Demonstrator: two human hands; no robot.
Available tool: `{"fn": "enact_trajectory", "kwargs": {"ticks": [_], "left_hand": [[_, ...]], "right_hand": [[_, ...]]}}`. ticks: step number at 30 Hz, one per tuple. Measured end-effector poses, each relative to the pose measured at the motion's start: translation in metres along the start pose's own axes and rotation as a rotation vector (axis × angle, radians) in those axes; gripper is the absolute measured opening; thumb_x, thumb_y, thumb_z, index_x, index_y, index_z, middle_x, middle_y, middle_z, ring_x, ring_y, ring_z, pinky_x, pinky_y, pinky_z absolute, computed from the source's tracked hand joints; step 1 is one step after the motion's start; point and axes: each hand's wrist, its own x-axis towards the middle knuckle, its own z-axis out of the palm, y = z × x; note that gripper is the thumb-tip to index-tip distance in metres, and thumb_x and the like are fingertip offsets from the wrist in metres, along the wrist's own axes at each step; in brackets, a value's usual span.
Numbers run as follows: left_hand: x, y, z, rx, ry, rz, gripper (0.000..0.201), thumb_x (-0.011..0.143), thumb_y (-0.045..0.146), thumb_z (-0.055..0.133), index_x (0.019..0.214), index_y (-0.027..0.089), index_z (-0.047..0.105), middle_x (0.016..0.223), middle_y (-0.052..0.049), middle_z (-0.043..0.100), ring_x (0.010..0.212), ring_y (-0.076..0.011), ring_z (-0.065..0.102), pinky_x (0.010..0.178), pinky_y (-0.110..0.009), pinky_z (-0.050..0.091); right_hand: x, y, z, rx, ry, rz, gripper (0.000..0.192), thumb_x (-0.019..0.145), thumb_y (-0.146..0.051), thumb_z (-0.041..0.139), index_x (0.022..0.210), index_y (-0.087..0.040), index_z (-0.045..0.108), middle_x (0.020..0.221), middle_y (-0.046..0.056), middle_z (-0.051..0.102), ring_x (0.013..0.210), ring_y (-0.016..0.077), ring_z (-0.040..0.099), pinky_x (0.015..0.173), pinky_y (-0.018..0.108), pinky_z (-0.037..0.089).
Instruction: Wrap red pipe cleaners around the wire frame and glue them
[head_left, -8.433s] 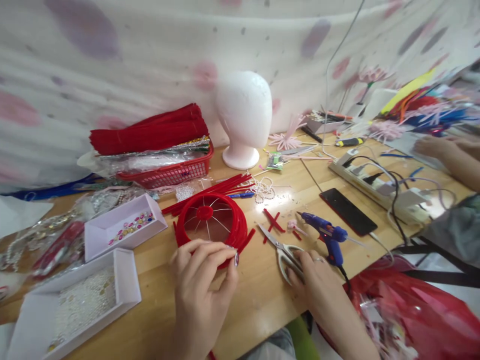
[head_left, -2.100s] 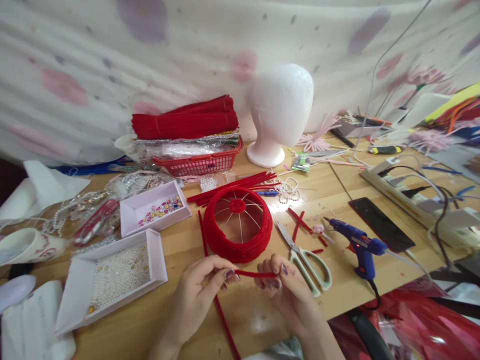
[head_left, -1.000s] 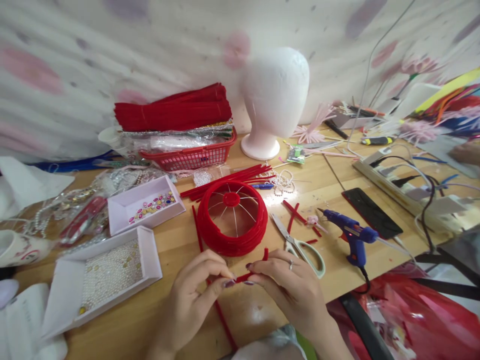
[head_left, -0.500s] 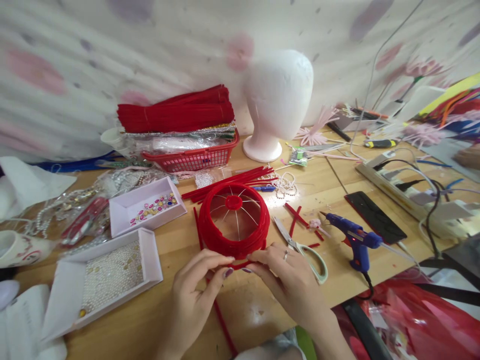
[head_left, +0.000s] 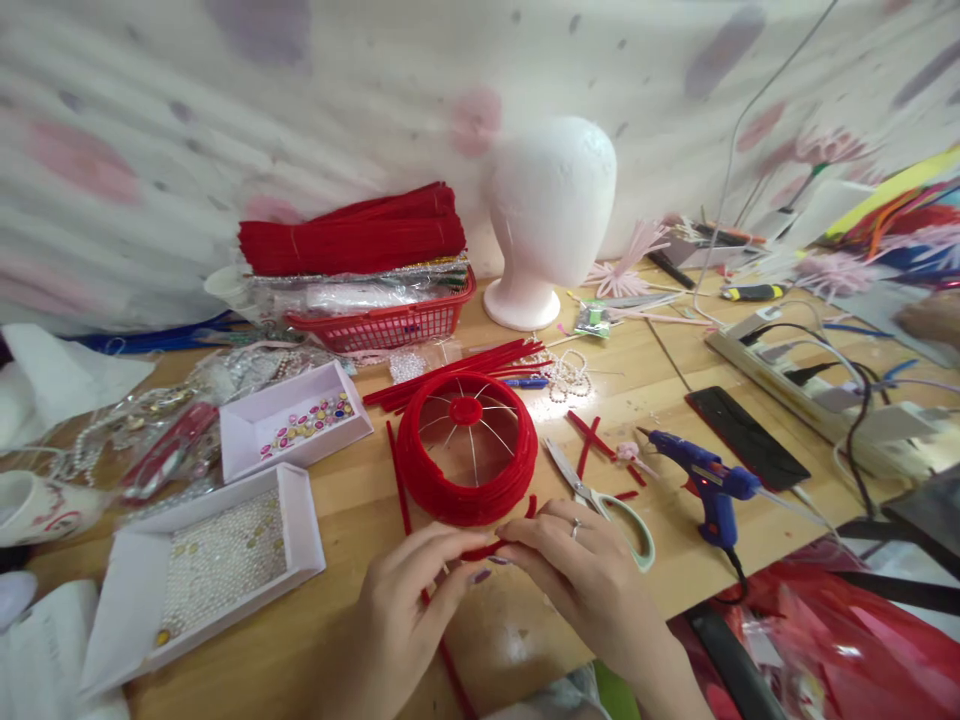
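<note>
My left hand and my right hand meet at the table's front edge, fingertips pinching a short red pipe cleaner piece between them. Just beyond the fingers lies a round red pipe-cleaner ring with wire spokes. A long red pipe cleaner lies on the wood left of the ring and runs under my left hand. Green-handled scissors lie right beside my right hand, which wears a ring.
A blue glue gun and black phone lie right. White trays of pearls and gems sit left. Behind: red basket of pipe cleaners, white foam head, power strip.
My right hand left the scissors and both hands took up a short red pipe cleaner piece. The fingers have since closed together and bent it near the ring's front.
</note>
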Motion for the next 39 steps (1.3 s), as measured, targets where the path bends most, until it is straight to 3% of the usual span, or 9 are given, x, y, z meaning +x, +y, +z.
{"fn": "enact_trajectory", "kwargs": {"ticks": [4,9,15,21,27,32,39], "left_hand": [[-0.006,-0.009,0.001,0.054,-0.061,0.107,0.024,0.097,0.008,0.056,0.108,0.025,0.069,0.092,0.001,0.076,0.082,-0.0086,0.073,0.079,-0.012,0.055],[-0.016,-0.021,-0.007,0.071,-0.158,0.123,0.023,0.097,0.008,0.053,0.107,0.025,0.067,0.089,0.002,0.075,0.08,-0.0087,0.072,0.075,-0.012,0.054],[-0.014,-0.009,-0.02,0.058,-0.246,0.105,0.016,0.1,0.015,0.054,0.099,0.023,0.068,0.093,0.001,0.074,0.084,-0.0082,0.072,0.08,-0.012,0.053],[-0.01,-0.003,-0.024,-0.01,-0.332,0.113,0.024,0.103,0.025,0.051,0.092,0.019,0.071,0.079,-0.001,0.071,0.072,-0.0083,0.069,0.068,-0.013,0.051],[-0.01,0.0,-0.028,0.029,-0.338,0.103,0.032,0.104,0.033,0.049,0.087,0.019,0.072,0.07,0.0,0.065,0.063,-0.0075,0.065,0.059,-0.014,0.045],[-0.011,0.001,-0.03,0.111,-0.393,0.077,0.025,0.104,0.025,0.05,0.09,0.02,0.07,0.074,0.001,0.066,0.065,-0.009,0.065,0.06,-0.017,0.046],[-0.007,0.001,-0.025,0.153,-0.332,0.1,0.022,0.099,0.013,0.049,0.089,0.02,0.068,0.074,0.002,0.065,0.062,-0.0084,0.064,0.057,-0.016,0.045]], "right_hand": [[-0.005,0.001,0.0,0.017,-0.025,-0.001,0.026,0.106,-0.029,0.047,0.096,-0.018,0.068,0.07,0.001,0.067,0.066,0.014,0.062,0.062,0.024,0.046],[-0.019,0.012,0.0,0.103,-0.108,0.011,0.02,0.105,-0.026,0.049,0.101,-0.019,0.068,0.073,0.001,0.069,0.07,0.0146,0.062,0.063,0.024,0.045],[-0.031,0.017,-0.003,0.325,-0.177,0.046,0.015,0.104,-0.026,0.053,0.101,-0.021,0.067,0.078,0.0,0.07,0.071,0.013,0.059,0.069,0.026,0.043],[-0.027,0.015,-0.008,0.576,-0.217,0.078,0.019,0.103,-0.03,0.055,0.092,-0.019,0.067,0.084,0.002,0.072,0.081,0.0116,0.065,0.076,0.024,0.047],[-0.021,0.017,-0.011,0.571,-0.24,0.021,0.027,0.103,-0.036,0.056,0.085,-0.018,0.066,0.075,0.0,0.07,0.073,0.01,0.061,0.073,0.024,0.044],[-0.02,0.019,-0.013,0.524,-0.257,0.017,0.032,0.104,-0.038,0.053,0.082,-0.018,0.064,0.072,0.0,0.067,0.071,0.0101,0.059,0.071,0.025,0.042],[-0.018,0.021,-0.017,0.438,-0.256,0.019,0.029,0.105,-0.034,0.052,0.083,-0.018,0.064,0.072,0.0,0.065,0.07,0.0117,0.056,0.07,0.026,0.041]]}}
